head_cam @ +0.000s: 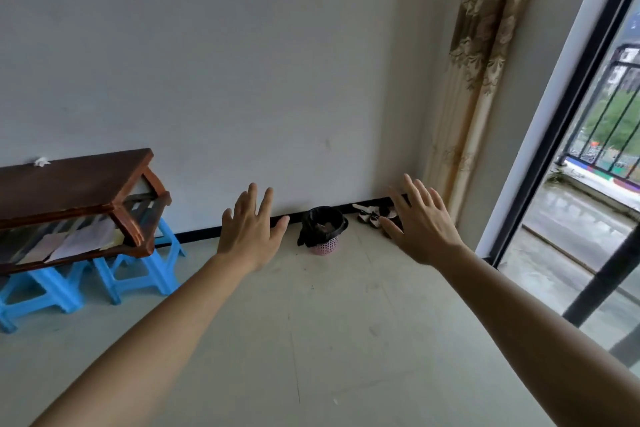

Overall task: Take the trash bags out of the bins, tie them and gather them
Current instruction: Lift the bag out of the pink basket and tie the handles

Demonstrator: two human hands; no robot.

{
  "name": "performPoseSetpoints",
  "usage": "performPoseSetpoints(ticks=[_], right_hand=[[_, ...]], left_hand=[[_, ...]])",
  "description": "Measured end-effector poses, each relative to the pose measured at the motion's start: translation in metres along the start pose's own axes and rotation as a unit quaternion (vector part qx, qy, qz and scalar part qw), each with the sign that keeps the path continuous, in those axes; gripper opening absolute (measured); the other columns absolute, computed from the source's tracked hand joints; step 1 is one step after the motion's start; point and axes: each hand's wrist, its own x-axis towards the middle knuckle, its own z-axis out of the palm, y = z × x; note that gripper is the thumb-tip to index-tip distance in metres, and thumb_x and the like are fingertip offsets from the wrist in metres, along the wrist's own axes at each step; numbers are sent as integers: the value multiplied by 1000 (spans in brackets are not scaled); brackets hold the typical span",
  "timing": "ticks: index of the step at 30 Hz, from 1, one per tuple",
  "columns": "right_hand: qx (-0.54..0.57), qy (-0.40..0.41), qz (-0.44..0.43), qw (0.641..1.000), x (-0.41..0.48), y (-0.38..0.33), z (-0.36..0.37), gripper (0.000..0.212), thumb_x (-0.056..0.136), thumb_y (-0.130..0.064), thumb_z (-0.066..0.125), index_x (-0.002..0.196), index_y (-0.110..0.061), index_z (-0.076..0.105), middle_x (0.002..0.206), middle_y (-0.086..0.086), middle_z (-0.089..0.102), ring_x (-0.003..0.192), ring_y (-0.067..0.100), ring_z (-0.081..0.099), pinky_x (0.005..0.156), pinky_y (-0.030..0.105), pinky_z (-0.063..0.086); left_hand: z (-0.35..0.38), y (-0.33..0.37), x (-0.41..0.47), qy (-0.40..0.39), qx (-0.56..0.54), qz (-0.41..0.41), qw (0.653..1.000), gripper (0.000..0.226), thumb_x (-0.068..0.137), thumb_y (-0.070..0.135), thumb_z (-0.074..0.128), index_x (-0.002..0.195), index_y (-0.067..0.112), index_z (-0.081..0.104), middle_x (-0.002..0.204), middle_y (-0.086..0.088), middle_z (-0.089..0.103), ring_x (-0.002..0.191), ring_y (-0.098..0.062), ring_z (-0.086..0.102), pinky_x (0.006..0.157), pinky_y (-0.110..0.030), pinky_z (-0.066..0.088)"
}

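Both forearms reach up from the bottom corners of the frame toward its middle, over the pale floor [311,340]. My left hand [247,232] sits just left of centre, palm down, fingers spread and holding nothing. My right hand [420,222] sits right of centre, likewise flat and splayed, empty. Between the two hands, a little further back, stands a small pink bin [325,245] on the floor against the black skirting of the white wall [207,62]. A black trash bag [320,222] lines it, its edge folded over the rim and hanging down the left side; something brownish lies inside. Neither hand touches the bin. Just right of the bin, partly behind my right hand, a pair of sandals [370,217] lies by the wall. At the left edge of the frame a dark wooden table [69,180] stands over blue plastic stools [138,274]. A patterned curtain [485,62] hangs at upper right, beside a glass door [571,184] on the right edge
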Motion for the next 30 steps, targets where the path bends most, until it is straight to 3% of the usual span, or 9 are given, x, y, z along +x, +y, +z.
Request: performPoseSetpoints(ticks=[4,9,15,22,30], right_hand=[[19,-26,53,998,71,43,65,77,95,-65,17,151,-16,35,158,20,27,145,37,28,117,49,26],[36,-45,85,995,190,96,141,74,97,-63,26,156,-18,22,163,19,15,149,37,18,121,48,19],[70,-74,96,990,348,152,181,74,99,-61,26,158,-20,11,165,18,6,150,36,12,121,46,18],[66,-87,62,992,495,173,232,75,99,-63,23,158,-20,9,165,15,5,151,34,12,122,45,16],[54,-171,63,982,652,167,373,73,100,-61,23,158,-20,8,165,13,8,151,32,12,122,46,16]], left_hand=[[44,17,100,-23,14,18,999,70,102,57,18,159,19,6,166,-14,-1,152,-30,8,118,-50,21],[86,37,247,-42,7,2,999,68,102,55,17,159,21,2,166,-13,-4,152,-30,6,119,-52,20],[103,49,395,-64,-38,-41,996,68,102,56,18,159,22,4,167,-12,-3,153,-30,5,119,-52,19],[139,21,531,-57,-50,-57,996,68,102,57,19,159,22,4,167,-12,-3,153,-29,4,119,-50,20],[263,-33,707,-125,-78,-65,987,71,101,60,18,158,28,-8,165,-12,-19,153,-32,-6,121,-53,15]])
